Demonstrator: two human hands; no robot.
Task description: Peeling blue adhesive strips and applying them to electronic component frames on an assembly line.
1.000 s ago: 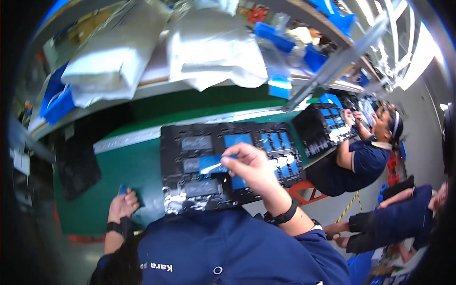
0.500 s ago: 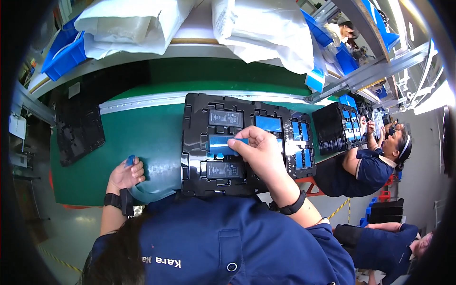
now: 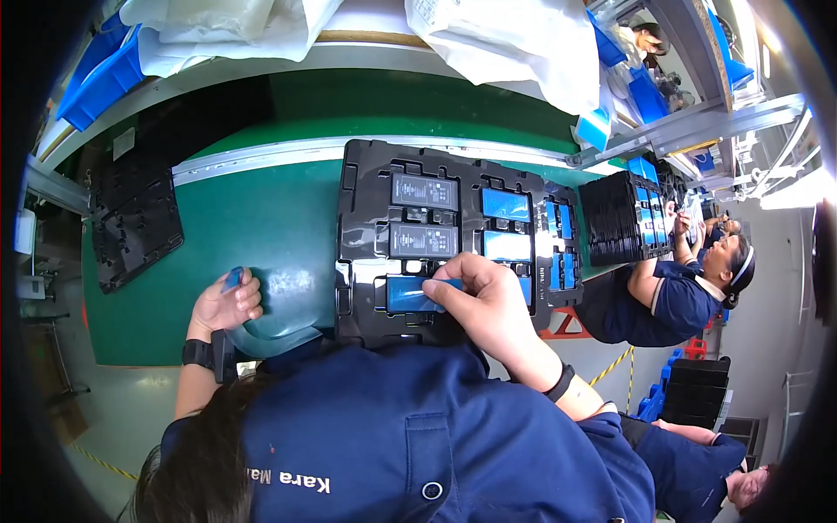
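My right hand (image 3: 488, 301) pinches a flat blue rectangular cell (image 3: 410, 294) lying in the near-row pocket of the black moulded plastic tray (image 3: 366, 218) at the green bench's (image 3: 261, 227) near edge. Farther pockets hold two dark grey cells (image 3: 425, 191) and more blue ones (image 3: 506, 205). My left hand (image 3: 225, 303) is curled round a small blue piece (image 3: 232, 278), resting left of the tray.

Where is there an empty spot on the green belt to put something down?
The widest bare patch of green belt lies between the dark empty tray at the left edge and the big black tray of blue and grey parts. The left hand sits at its near edge. Around the right hand and over that tray it is crowded.
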